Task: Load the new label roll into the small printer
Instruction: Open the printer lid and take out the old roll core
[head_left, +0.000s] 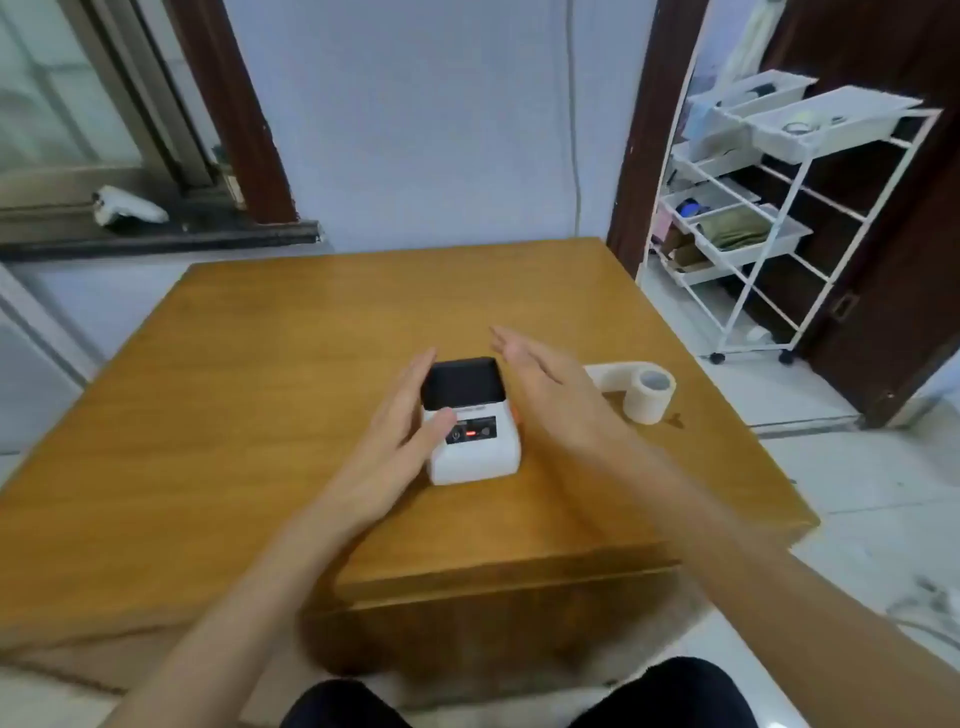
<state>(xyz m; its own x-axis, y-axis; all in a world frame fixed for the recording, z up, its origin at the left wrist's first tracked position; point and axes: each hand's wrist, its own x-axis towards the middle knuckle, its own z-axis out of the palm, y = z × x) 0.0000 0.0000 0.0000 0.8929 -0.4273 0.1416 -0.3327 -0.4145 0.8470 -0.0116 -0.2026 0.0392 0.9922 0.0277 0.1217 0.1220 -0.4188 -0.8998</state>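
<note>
A small white printer (475, 452) with a black lid and a lit red indicator sits in the middle of the wooden table (291, 364). Its lid looks closed. My left hand (402, 421) rests flat against the printer's left side, fingers straight, thumb on its front panel. My right hand (550, 395) hovers just right of the printer, fingers spread and blurred, holding nothing. A white label roll (649, 395) stands on end at the right of the table, with a loose strip trailing toward my right hand.
A white wire shelf cart (769, 218) with trays stands on the floor at the right, beside a dark door. A window sill (156, 234) with a white object lies at the back left. The table's right edge is close to the roll.
</note>
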